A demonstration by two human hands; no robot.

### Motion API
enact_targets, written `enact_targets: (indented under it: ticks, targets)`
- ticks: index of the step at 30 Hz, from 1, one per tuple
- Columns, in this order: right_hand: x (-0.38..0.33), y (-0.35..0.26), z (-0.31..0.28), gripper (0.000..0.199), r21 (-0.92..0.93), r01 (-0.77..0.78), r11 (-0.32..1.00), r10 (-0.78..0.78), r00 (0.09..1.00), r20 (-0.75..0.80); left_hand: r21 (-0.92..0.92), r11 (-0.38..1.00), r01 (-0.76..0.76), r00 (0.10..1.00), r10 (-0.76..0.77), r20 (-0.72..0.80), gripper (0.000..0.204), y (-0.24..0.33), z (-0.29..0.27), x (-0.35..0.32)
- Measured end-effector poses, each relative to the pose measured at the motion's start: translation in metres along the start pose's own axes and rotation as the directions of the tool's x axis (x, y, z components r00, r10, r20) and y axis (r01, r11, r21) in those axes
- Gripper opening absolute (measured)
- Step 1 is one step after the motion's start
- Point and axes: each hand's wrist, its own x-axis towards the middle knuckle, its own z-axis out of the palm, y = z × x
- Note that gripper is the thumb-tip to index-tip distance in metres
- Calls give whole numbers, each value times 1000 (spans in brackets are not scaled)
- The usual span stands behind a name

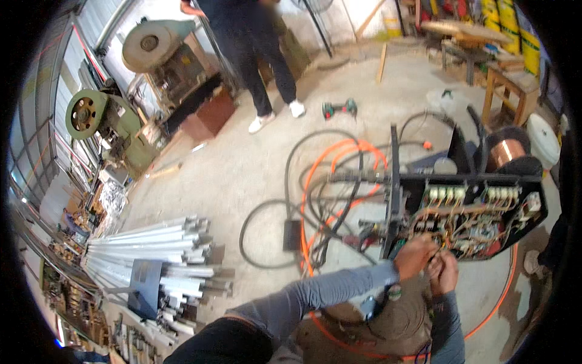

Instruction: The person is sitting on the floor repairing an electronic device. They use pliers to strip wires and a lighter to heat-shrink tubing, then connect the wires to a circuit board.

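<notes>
An open black machine housing (530,227) lies on the floor at the right, its inside packed with wires, green-white terminal parts and circuit boards. At its near edge my left hand (415,256) is closed, with the fingertips at the wiring. Right beside it, my right hand (444,272) is closed too, fingers pinched together. The fingertips of both hands nearly meet. Whatever they hold is too small to make out, perhaps a thin wire. A spool of copper-coloured wire (508,154) stands on the far side of the housing.
Orange hose (306,224) and black cables (244,233) coil left of the housing. Long pale metal bars (127,236) lie at the left. A cordless drill (339,109) is on the floor near a standing person (248,54). Green (115,130) and grey (176,67) machines stand behind; a wooden stool (512,91), far right.
</notes>
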Motion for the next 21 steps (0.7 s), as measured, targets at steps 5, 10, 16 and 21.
enact_targets:
  ticks: [5, 10, 16, 21]
  targets:
    - [7, 18, -25, 16, -23, 77, 997, -74, 992, 103, -208, 916, 342, 929, -297, 220, 18, 10, -7, 1]
    - [20, 39, -23, 10, -254, 249, 934, -243, 968, 57, -160, 925, 344, 910, -287, 298, 31, 6, -20, 12]
    - [18, 11, -18, 20, -621, 338, 707, -369, 926, 83, -94, 910, 403, 853, -336, 399, 26, 7, -1, 38]
    - [-9, 7, -33, 27, -683, 286, 672, -385, 923, 6, -293, 933, 211, 887, -57, 458, 20, 14, 40, 6]
